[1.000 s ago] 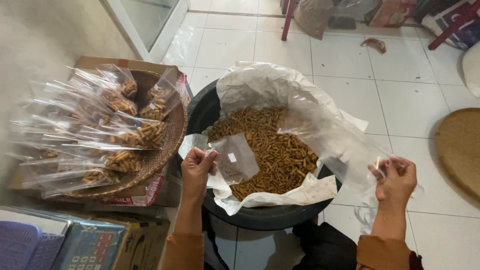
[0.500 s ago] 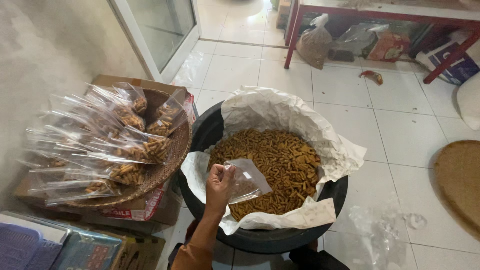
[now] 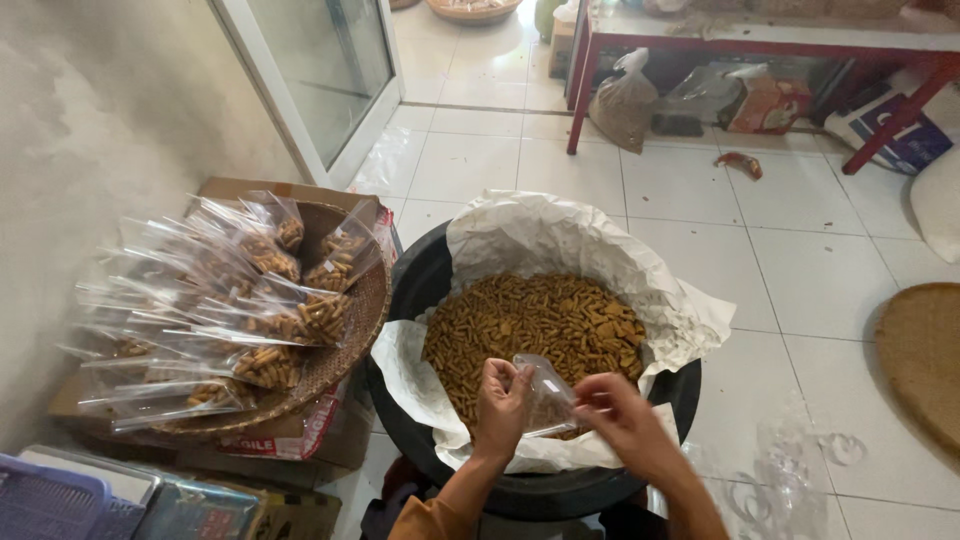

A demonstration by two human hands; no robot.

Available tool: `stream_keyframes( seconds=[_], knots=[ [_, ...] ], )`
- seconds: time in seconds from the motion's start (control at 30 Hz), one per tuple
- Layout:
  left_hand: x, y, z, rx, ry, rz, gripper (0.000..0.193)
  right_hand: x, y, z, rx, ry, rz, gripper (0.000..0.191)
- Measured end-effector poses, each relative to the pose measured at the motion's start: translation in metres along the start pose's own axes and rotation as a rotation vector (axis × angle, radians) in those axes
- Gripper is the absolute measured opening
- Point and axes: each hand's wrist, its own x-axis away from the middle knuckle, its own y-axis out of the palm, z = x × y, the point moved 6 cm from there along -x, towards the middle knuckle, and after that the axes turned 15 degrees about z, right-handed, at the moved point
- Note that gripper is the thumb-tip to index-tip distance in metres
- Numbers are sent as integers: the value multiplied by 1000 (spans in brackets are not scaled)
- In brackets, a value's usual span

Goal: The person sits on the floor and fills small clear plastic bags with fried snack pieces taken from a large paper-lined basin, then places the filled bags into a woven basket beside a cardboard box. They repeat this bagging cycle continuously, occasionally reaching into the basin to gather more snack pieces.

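Both hands are working a small clear plastic bag [image 3: 547,395] right over the near side of a big black tub [image 3: 420,290]. The left hand [image 3: 502,405] has its fingers curled shut on the bag's left edge, and the right hand [image 3: 622,420] is pinching the other edge with thumb and fingers closed on it, a bit blurry so I can't make out the exact finger positions. The bag looks empty or nearly so, hard to say. The tub is lined with crinkled white paper [image 3: 560,235] and holds a heap of little golden-brown fried snack sticks [image 3: 540,320]. To the left, just beside the tub, a round woven tray [image 3: 340,355] sits on a cardboard box [image 3: 240,190] and is piled with filled clear packets [image 3: 220,300] of the same sticks. On the white tile floor at the right there's another woven mat [image 3: 925,350], and some loose clear bags [image 3: 800,460] lie near the right arm. Further back a red-legged table [image 3: 760,40] has sacks and boxes under it.
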Motion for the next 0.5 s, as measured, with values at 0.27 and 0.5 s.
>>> stream_keyframes(
  seconds=[0.27,0.5],
  knots=[
    [-5,-4,6,41,-200,-107,24,-2,87,-17,-247,153,-122,41],
    [-6,-8,35,-212,-103,-188,30,-4,98,2,-268,49,-217,57]
  ],
)
